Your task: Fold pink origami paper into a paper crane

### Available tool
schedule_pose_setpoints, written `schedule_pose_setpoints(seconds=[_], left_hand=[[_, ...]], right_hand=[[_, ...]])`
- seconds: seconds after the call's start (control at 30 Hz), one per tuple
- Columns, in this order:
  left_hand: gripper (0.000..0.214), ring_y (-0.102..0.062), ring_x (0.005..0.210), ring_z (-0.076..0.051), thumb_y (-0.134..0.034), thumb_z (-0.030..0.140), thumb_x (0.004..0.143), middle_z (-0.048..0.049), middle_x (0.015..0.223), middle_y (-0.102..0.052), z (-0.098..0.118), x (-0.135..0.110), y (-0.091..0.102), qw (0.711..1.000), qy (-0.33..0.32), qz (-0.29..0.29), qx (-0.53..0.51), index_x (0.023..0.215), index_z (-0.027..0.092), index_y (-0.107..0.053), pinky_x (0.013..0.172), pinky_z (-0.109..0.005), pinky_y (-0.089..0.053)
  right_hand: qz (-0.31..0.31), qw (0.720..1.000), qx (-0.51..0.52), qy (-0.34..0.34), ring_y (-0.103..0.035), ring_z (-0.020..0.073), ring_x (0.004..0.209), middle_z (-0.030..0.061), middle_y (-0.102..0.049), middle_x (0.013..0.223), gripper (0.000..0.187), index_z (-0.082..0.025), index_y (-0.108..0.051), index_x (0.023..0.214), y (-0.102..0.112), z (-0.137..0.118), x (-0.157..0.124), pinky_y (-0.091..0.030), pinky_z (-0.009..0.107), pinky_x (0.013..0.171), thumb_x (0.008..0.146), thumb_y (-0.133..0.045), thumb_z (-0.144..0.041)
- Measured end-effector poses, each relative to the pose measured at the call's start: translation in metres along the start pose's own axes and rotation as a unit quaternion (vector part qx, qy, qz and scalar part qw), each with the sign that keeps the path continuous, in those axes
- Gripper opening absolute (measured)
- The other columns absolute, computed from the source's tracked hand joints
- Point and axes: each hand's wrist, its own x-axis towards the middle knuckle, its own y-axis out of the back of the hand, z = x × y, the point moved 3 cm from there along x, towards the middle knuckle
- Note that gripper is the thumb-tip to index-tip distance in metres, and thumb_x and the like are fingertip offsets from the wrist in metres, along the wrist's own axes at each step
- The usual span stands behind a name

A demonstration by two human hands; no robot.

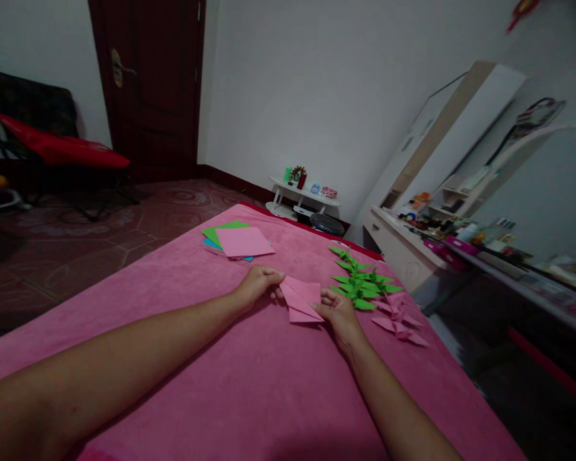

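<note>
A partly folded pink paper lies on the pink cloth between my two hands. My left hand pinches its left corner with the fingers closed. At the paper's right edge, my right hand presses down with fingers curled on it. Both forearms reach out over the cloth from the near edge.
A stack of flat coloured sheets, pink on top, lies at the far left of the cloth. Several green folded pieces and a few pink folded pieces lie right of my hands. A cluttered white dresser stands at the right.
</note>
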Motion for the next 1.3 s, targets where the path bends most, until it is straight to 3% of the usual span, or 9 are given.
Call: schedule_pose_setpoints(seconds=[0.23, 0.4, 0.53, 0.73, 0.83, 0.97, 1.03, 1.2, 1.3], left_hand=[[0.042, -0.060, 0.044, -0.017, -0.057, 0.049, 0.075, -0.0056, 0.050, -0.061, -0.003, 0.002, -0.001, 1.000, 0.017, 0.007, -0.010, 0.087, 0.010, -0.063, 0.039, -0.021, -0.039], [0.031, -0.058, 0.058, -0.015, -0.058, 0.023, 0.070, -0.0056, 0.072, -0.064, 0.007, 0.002, 0.007, 0.987, -0.112, 0.089, 0.070, 0.099, 0.016, -0.065, 0.054, -0.026, -0.045], [0.028, -0.055, 0.101, -0.025, -0.054, 0.009, 0.063, -0.0090, 0.102, -0.065, 0.031, -0.011, 0.000, 0.923, -0.293, 0.049, 0.245, 0.079, 0.021, -0.073, 0.093, -0.040, -0.038], [0.028, -0.058, 0.094, -0.028, -0.075, 0.023, 0.058, -0.0123, 0.096, -0.068, 0.052, -0.034, -0.023, 0.827, -0.372, -0.168, 0.385, 0.086, 0.025, -0.074, 0.095, -0.041, -0.035], [0.032, -0.059, 0.094, -0.026, -0.076, 0.031, 0.060, -0.0118, 0.096, -0.068, 0.050, -0.036, -0.025, 0.765, -0.431, -0.188, 0.441, 0.091, 0.026, -0.072, 0.095, -0.040, -0.035], [0.017, -0.057, 0.091, -0.021, -0.059, 0.029, 0.079, -0.0096, 0.089, -0.068, 0.038, -0.027, -0.020, 0.736, -0.439, -0.171, 0.486, 0.091, 0.023, -0.069, 0.089, -0.039, -0.037], [0.018, -0.058, 0.085, -0.020, -0.056, 0.028, 0.081, -0.0086, 0.084, -0.068, 0.037, -0.021, -0.018, 0.757, -0.414, -0.152, 0.482, 0.088, 0.019, -0.069, 0.084, -0.037, -0.039], [0.026, -0.055, 0.056, -0.013, -0.063, 0.036, 0.074, -0.0039, 0.064, -0.063, 0.036, -0.001, -0.010, 0.946, -0.119, -0.086, 0.288, 0.075, 0.010, -0.068, 0.054, -0.024, -0.040], [0.032, -0.057, 0.056, -0.012, -0.072, 0.037, 0.062, -0.0035, 0.066, -0.065, 0.027, 0.004, -0.008, 0.984, 0.035, -0.095, 0.149, 0.077, 0.009, -0.067, 0.056, -0.023, -0.042]], right_hand=[[0.025, 0.997, 0.059, -0.047, -0.067, 0.0188, 0.060, 0.0057, -0.072, 0.074, 0.044, -0.016, -0.065, 0.086, 0.005, 0.003, 0.001, -0.052, 0.029, 0.060, 0.047, -0.083, -0.026], [0.035, 0.995, 0.044, -0.088, -0.064, 0.0159, 0.055, 0.0049, -0.071, 0.070, 0.044, -0.015, -0.064, 0.089, 0.006, 0.012, 0.001, -0.050, 0.025, 0.053, 0.049, -0.082, -0.025], [0.032, 0.996, 0.013, -0.082, -0.060, 0.0134, 0.050, 0.0040, -0.070, 0.066, 0.042, -0.014, -0.064, 0.089, 0.008, 0.014, 0.003, -0.046, 0.021, 0.045, 0.051, -0.080, -0.026], [0.019, 0.997, 0.005, -0.078, -0.047, 0.0056, 0.036, 0.0009, -0.066, 0.062, 0.038, -0.013, -0.063, 0.090, 0.009, 0.009, 0.002, -0.036, 0.015, 0.033, 0.056, -0.077, -0.023], [0.014, 0.994, 0.013, -0.108, -0.045, 0.0039, 0.035, 0.0005, -0.066, 0.063, 0.035, -0.014, -0.063, 0.091, 0.007, 0.003, -0.002, -0.034, 0.013, 0.031, 0.058, -0.075, -0.021], [-0.003, 0.990, 0.027, -0.136, -0.052, 0.0057, 0.040, 0.0003, -0.067, 0.065, 0.035, -0.015, -0.062, 0.092, 0.000, -0.005, -0.008, -0.039, 0.013, 0.034, 0.060, -0.076, -0.020], [-0.013, 0.991, 0.030, -0.130, -0.057, 0.0076, 0.046, 0.0017, -0.067, 0.066, 0.032, -0.015, -0.062, 0.091, -0.001, -0.007, -0.008, -0.042, 0.013, 0.037, 0.064, -0.075, -0.028], [0.072, 0.995, 0.038, -0.060, -0.055, 0.0075, 0.042, 0.0016, -0.063, 0.058, 0.034, -0.014, -0.061, 0.076, 0.014, -0.008, 0.002, -0.040, 0.014, 0.035, 0.068, -0.070, -0.046], [0.101, 0.994, 0.035, -0.036, -0.053, 0.0078, 0.043, 0.0008, -0.063, 0.059, 0.036, -0.014, -0.063, 0.084, 0.020, -0.004, 0.007, -0.039, 0.015, 0.036, 0.068, -0.069, -0.046]])
